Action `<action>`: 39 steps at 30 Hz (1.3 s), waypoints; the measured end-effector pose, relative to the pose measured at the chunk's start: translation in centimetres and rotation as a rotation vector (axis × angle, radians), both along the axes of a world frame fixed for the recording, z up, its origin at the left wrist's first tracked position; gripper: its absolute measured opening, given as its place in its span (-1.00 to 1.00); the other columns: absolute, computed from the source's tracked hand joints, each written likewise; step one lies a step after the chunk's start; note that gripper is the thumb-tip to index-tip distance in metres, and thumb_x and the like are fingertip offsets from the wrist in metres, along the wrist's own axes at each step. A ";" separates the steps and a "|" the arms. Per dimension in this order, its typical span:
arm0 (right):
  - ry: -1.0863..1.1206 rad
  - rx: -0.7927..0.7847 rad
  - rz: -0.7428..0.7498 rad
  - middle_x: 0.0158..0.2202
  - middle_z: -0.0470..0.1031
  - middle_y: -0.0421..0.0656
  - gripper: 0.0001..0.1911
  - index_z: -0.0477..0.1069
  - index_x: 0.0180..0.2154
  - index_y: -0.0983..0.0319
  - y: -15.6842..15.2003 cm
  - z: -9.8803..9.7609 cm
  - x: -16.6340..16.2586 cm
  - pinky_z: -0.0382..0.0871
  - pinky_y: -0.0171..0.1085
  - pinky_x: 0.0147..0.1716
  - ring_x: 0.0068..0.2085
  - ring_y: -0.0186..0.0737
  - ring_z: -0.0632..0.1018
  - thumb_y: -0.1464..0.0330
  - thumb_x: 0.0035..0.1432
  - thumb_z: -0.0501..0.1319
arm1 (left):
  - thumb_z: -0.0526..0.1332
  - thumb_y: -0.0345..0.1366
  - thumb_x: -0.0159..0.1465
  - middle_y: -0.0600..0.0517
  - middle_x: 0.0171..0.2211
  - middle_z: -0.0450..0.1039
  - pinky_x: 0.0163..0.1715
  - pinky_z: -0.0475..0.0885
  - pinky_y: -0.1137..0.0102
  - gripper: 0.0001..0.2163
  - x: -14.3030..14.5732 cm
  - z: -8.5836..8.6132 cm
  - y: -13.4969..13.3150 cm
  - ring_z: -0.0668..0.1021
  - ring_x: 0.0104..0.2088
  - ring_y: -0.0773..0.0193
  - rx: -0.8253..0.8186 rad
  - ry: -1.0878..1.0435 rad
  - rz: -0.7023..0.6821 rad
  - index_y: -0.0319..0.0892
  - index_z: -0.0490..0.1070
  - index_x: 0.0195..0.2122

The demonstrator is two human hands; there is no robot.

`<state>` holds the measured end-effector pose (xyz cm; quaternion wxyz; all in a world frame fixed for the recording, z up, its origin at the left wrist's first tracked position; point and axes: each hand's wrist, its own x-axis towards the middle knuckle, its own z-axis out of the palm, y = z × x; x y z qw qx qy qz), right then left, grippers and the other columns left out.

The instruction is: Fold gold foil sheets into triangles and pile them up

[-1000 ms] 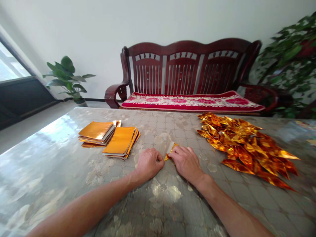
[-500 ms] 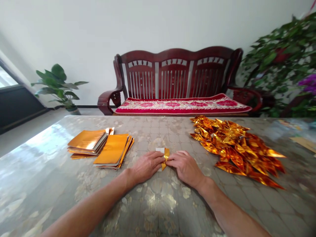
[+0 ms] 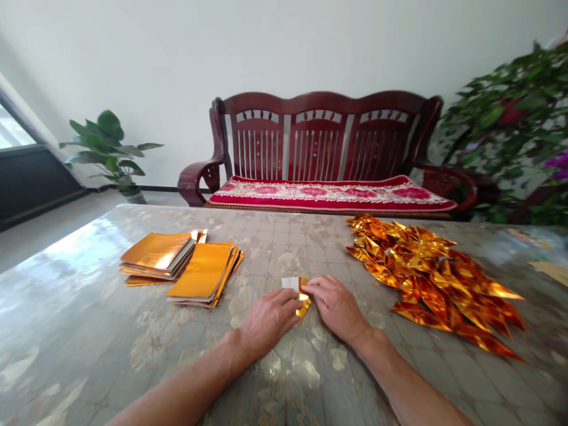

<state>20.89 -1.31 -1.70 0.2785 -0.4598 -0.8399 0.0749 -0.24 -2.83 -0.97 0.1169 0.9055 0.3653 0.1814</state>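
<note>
A small piece of gold foil paper, partly folded with a pale inner side showing at its upper left, lies on the table between my hands. My left hand presses on its left part, fingers close together and covering some of it. At the paper's upper right edge, my right hand has its fingers bent and pressed together on the foil. Stacks of flat gold foil paper rest to the left of my hands. Over on the right is a heap of folded, pointed gold foil pieces.
The patterned, glossy table spreads under everything. Clear plastic wrapping lies at its far right. Beyond the table stand a dark red wooden bench with a red floral cover, a potted plant and leafy greenery.
More of the gold side shows along the paper's right part, and the paper sits slightly lower in view. My right hand's fingers have moved up to its upper right edge. The view has shifted slightly.
</note>
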 end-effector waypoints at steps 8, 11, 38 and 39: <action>-0.069 0.003 -0.005 -0.13 0.53 -0.12 -0.68 0.56 -0.06 0.13 -0.3 0.4 -0.4 0.37 -0.22 -0.08 -0.09 -0.18 0.46 0.51 0.30 0.10 | 0.21 -0.32 0.34 0.01 0.15 0.38 0.11 0.40 0.27 -0.72 0.2 -0.2 0.3 0.47 0.07 0.16 0.049 0.002 0.027 -0.07 0.34 0.08; -0.004 -0.022 -0.012 -0.12 0.54 -0.14 -0.63 0.58 -0.10 0.12 -0.1 0.1 -0.2 0.38 -0.23 -0.05 -0.08 -0.20 0.47 0.55 0.28 0.07 | 0.19 -0.31 0.36 0.00 0.08 0.44 0.11 0.39 0.23 -0.76 0.2 -0.4 0.5 0.48 0.04 0.13 0.092 0.056 0.000 -0.09 0.37 0.05; -0.010 -0.396 -0.262 -0.34 0.52 -0.20 -0.91 0.43 -0.40 0.20 1.9 2.1 -1.6 0.22 -0.31 -0.31 -0.29 -0.26 0.49 0.40 0.13 0.16 | 0.17 -0.24 0.39 0.05 -0.02 0.47 0.05 0.38 0.28 -0.79 1.3 -0.5 -1.6 0.46 0.01 0.17 0.118 0.085 -0.037 -0.08 0.36 0.03; -0.010 -0.427 -0.271 -0.36 0.54 -0.21 -0.91 0.44 -0.39 0.19 2.1 2.2 -1.5 0.21 -0.32 -0.34 -0.31 -0.27 0.49 0.40 0.12 0.17 | 0.17 -0.23 0.39 0.05 -0.02 0.47 0.04 0.38 0.27 -0.79 1.3 -0.5 -1.7 0.46 0.01 0.16 0.118 0.087 -0.031 -0.07 0.36 0.04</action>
